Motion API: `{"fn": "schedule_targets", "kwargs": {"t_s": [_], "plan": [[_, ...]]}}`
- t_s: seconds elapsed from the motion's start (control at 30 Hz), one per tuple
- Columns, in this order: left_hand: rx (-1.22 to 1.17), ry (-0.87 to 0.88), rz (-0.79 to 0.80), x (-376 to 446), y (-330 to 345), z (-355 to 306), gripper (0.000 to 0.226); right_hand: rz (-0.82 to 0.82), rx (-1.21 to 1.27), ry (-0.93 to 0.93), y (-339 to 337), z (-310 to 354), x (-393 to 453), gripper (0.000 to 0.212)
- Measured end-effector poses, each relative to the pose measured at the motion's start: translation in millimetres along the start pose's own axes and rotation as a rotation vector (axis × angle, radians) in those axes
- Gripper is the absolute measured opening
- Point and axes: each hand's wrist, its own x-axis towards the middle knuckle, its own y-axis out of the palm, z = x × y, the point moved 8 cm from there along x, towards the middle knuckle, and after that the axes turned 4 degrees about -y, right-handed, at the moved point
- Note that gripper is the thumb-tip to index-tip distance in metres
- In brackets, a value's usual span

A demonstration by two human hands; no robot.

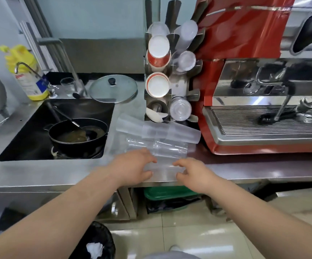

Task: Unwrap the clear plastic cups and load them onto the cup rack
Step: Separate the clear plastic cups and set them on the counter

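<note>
Your left hand (134,168) and right hand (192,172) curl around the nearest sleeve of clear plastic cups (163,170) lying at the steel surface's (263,169) front edge. Pinch only the wrap, tear gently, keeping stacks below the metal cup rack (172,85) from rolling.

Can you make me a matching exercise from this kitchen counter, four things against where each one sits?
Things:
1. black pan
2. glass lid
3. yellow bottle
4. sleeve of clear cups

Places:
A. flat on the counter left of the cup rack
B. between the left hand and right hand
C. in the sink
D. behind the sink, by the tap

Pairs: 1-C, 2-A, 3-D, 4-B
</note>
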Motion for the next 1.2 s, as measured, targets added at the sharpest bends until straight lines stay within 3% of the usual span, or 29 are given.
{"fn": "schedule_targets", "kwargs": {"t_s": [0.2,0.43,0.6,0.9,1.2], "plan": [[0.062,0.020,-0.180,54,-11,-24,0.061,-0.210,-0.026,-0.047,-30,-40,17,0.062],[0.249,0.010,-0.145,100,-7,-25,0.077,-0.177,0.061,-0.018,-13,-50,49,0.081],[0.298,0.002,-0.093,117,-1,-4,0.081,-0.180,-0.002,-0.004,-5,-46,65,0.083],[0.295,0.166,-0.141,127,16,12,0.074,-0.233,0.006,0.075,0,-46,71,0.070],[0.080,0.321,-0.088,125,19,14,0.079,-0.284,0.172,0.084,-12,-48,41,0.073]]}}
